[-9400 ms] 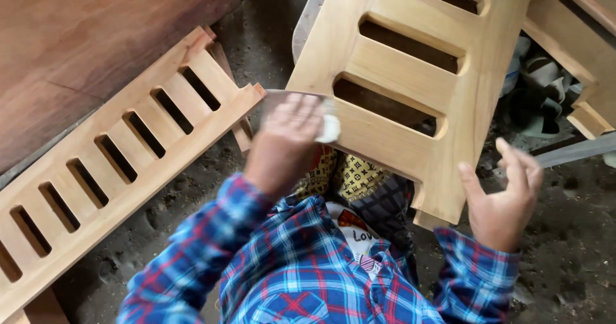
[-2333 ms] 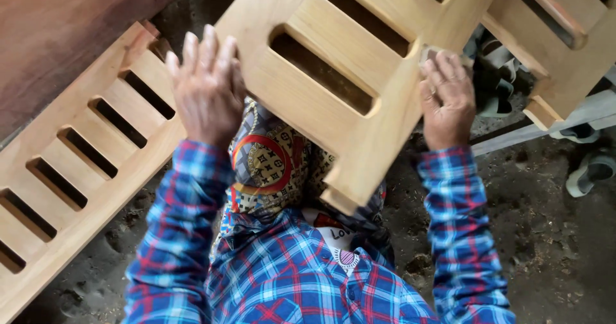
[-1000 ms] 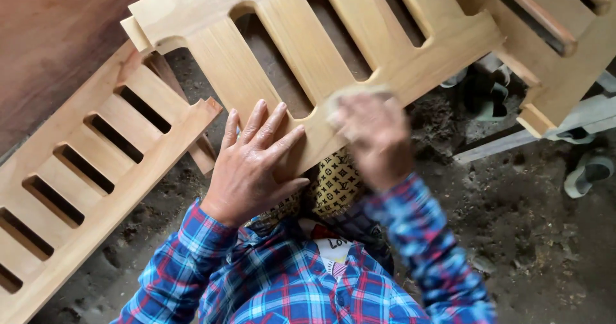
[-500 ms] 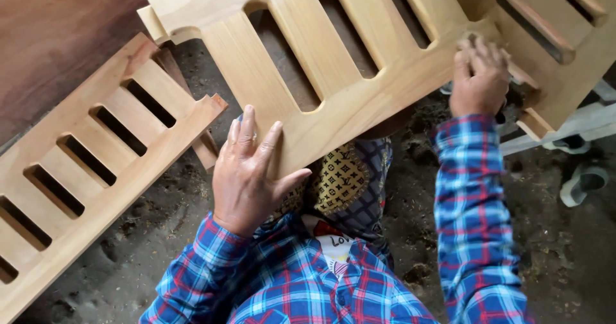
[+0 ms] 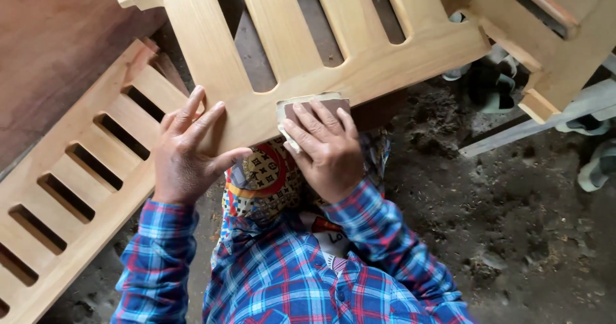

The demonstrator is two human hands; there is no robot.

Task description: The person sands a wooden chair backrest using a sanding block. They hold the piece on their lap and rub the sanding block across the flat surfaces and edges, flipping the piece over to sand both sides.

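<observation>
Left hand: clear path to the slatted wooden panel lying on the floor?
Probably yes. The left hand rests on the pale slatted wooden panel on the lap; the slatted floor panel lies just beside it, nothing between.

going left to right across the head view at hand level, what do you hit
slatted wooden panel on the ground → left hand → sandpaper under the right hand → dirt floor → pale sandal

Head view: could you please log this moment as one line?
left hand: flat on pale slatted wooden panel | right hand: pressing folded brown sandpaper sheet on panel's lower rail | second slatted panel: on floor
</observation>
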